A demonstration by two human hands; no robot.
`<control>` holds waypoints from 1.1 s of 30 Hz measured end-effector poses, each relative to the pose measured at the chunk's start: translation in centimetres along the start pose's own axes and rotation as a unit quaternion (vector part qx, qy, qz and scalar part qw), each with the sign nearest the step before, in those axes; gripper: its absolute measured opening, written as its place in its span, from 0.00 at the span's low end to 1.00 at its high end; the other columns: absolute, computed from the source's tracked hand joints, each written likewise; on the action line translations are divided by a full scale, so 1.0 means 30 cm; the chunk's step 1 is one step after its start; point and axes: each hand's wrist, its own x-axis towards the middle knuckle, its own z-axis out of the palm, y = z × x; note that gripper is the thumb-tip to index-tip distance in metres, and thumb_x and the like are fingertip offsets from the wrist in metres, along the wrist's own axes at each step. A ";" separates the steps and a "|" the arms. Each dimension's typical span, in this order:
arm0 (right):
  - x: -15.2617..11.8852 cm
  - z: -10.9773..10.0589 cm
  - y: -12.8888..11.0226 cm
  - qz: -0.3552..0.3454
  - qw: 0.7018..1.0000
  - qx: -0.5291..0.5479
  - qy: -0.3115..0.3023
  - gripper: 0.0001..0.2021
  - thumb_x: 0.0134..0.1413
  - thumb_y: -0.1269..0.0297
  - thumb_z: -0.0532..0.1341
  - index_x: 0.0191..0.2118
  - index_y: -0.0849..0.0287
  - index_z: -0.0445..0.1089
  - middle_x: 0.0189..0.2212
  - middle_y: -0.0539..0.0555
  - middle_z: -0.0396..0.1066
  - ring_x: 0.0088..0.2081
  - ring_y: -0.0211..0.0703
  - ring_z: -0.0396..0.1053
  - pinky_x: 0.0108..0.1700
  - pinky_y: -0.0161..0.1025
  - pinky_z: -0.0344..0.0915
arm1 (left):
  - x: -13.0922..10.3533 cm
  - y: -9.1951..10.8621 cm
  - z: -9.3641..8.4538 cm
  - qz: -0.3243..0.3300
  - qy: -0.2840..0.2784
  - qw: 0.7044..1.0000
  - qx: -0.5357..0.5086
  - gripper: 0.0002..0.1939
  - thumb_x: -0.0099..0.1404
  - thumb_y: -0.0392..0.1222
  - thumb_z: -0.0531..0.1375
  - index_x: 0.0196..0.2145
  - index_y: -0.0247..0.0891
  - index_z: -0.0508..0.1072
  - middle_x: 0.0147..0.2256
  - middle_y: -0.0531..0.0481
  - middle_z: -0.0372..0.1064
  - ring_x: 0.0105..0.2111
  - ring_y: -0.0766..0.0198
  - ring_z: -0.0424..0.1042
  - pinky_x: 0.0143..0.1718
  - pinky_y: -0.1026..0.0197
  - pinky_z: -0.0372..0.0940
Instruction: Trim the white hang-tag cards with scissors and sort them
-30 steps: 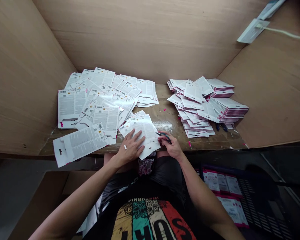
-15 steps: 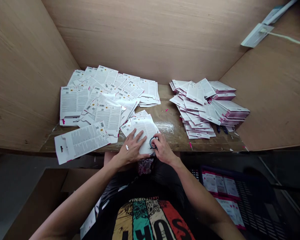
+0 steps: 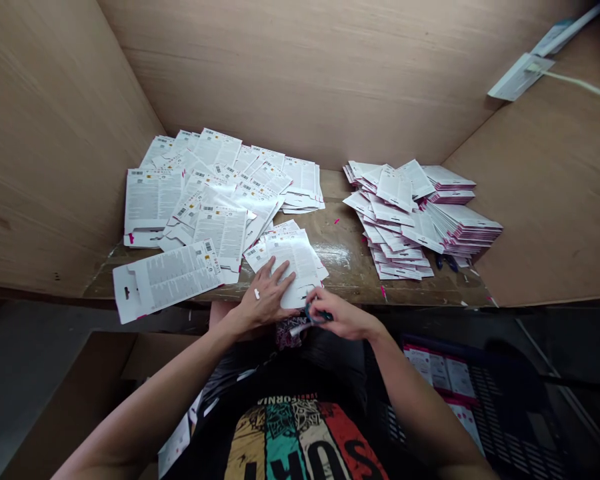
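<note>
My left hand (image 3: 266, 293) lies spread on a white printed card sleeve (image 3: 300, 257) at the table's front edge, with other sleeves under it. A small white scrap sits on the back of this hand. Closed around dark scissors (image 3: 320, 313), my right hand (image 3: 343, 313) is just off the table edge, right of my left hand. A small whitish piece shows by the scissors, blurred. A loose pile of printed sleeves (image 3: 220, 227) spreads over the left of the table, and one sleeve (image 3: 173, 277) overhangs the front edge.
Stacks of pink-edged white packets (image 3: 395, 213) stand on the right of the wooden table (image 3: 337, 250), a dark tool (image 3: 447, 262) beside them. Below right is a dark blue crate (image 3: 505, 400) with packets; below left, a cardboard box (image 3: 80, 400). Wooden panels enclose the table.
My right hand has moved down and right with the scissors, off the sleeve and past the table edge. My left hand stays spread on the sleeve. The camera view has shifted slightly.
</note>
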 end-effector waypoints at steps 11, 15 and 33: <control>0.076 0.085 0.160 0.098 0.953 -0.133 0.255 0.12 0.65 0.53 0.70 0.38 0.56 0.74 0.52 0.63 0.67 0.55 0.61 0.67 0.59 0.55 0.70 | 0.016 -0.020 0.021 -0.007 0.047 0.998 -0.029 0.20 0.78 0.50 0.57 0.60 0.42 0.80 0.67 0.43 0.70 0.74 0.39 0.55 0.73 0.33 0.58; 0.112 0.120 0.142 0.190 0.920 -0.179 0.293 0.13 0.67 0.53 0.68 0.43 0.58 0.75 0.51 0.66 0.68 0.53 0.64 0.66 0.58 0.60 0.68 | 0.004 -0.011 0.024 0.003 0.047 0.999 -0.018 0.23 0.76 0.49 0.61 0.66 0.45 0.75 0.68 0.43 0.69 0.75 0.38 0.54 0.72 0.32 0.60; 0.137 -0.435 0.201 0.216 0.818 -0.033 0.532 0.07 0.59 0.60 0.67 0.35 0.58 0.73 0.37 0.58 0.74 0.41 0.51 0.71 0.52 0.50 0.72 | -0.015 0.025 0.033 -0.017 0.035 0.999 0.000 0.34 0.75 0.58 0.60 0.69 0.34 0.68 0.73 0.30 0.58 0.75 0.37 0.56 0.75 0.30 0.53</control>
